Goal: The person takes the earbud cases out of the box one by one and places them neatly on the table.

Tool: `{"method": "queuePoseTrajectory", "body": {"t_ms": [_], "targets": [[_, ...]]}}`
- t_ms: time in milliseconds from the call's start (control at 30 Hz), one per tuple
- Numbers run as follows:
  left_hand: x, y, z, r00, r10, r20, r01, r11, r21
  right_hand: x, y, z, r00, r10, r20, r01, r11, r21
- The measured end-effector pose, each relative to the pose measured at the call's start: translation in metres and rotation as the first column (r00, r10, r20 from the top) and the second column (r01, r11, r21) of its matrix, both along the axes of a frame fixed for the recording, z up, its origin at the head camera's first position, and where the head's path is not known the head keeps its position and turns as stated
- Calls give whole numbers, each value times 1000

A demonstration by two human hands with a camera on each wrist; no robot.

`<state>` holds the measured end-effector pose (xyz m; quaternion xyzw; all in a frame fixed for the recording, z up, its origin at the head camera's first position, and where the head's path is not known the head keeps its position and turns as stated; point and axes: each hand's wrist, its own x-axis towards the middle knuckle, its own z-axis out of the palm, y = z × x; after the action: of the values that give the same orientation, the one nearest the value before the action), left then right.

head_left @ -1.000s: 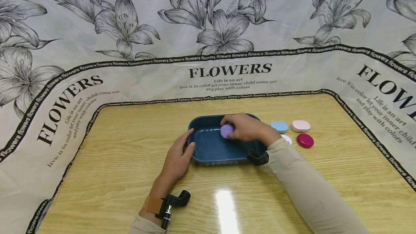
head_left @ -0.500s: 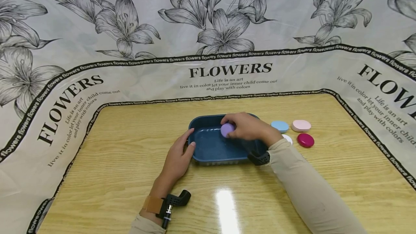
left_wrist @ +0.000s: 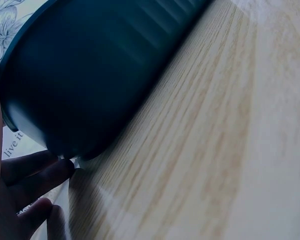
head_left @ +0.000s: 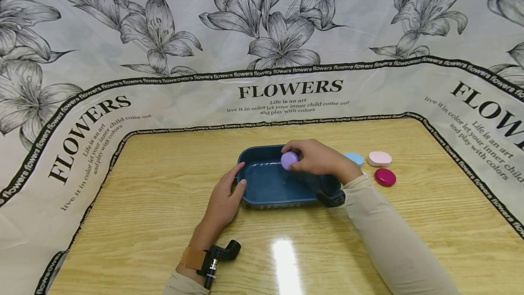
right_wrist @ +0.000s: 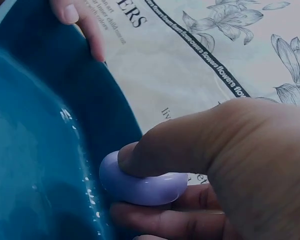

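A dark blue rectangular basin [head_left: 262, 185] with rounded corners sits on the wooden table. My left hand [head_left: 223, 197] holds its left end, thumb and a finger at the rim; in the left wrist view other fingers [left_wrist: 32, 187] touch the outside wall. Between the thumb and fingers of my right hand [head_left: 319, 158] is a small, smooth purple rounded piece [head_left: 289, 160], pinched inside the basin's outline. The right wrist view shows the glossy purple piece [right_wrist: 145, 187] close to the inner wall. Part of the basin's right end lies behind my right wrist.
Right of the basin lie a light blue oval piece [head_left: 354, 159], a pale pink oval piece [head_left: 380, 159] and a dark red round piece [head_left: 385, 177]. A white piece is mostly hidden behind my right forearm. A flower-printed cloth [head_left: 180, 104] borders the table.
My right hand, with the purple piece pinched, has shifted slightly right and up in the head view, covering more of the white piece. My left hand and the basin look almost unmoved.
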<state>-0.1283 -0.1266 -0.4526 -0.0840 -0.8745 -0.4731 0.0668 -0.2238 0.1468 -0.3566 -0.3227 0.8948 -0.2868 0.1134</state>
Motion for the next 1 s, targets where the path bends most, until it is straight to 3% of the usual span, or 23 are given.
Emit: {"method": "queuePoseTrajectory", "body": {"t_ms": [567, 1000], "targets": [[3, -2, 2, 1000, 8, 12, -8, 1000, -8, 4, 11, 13, 1000, -4, -26, 3, 999, -54], [1, 1, 2, 1000, 4, 11, -4, 1000, 3, 13, 34, 19, 995, -100, 15, 101, 990, -103]]}}
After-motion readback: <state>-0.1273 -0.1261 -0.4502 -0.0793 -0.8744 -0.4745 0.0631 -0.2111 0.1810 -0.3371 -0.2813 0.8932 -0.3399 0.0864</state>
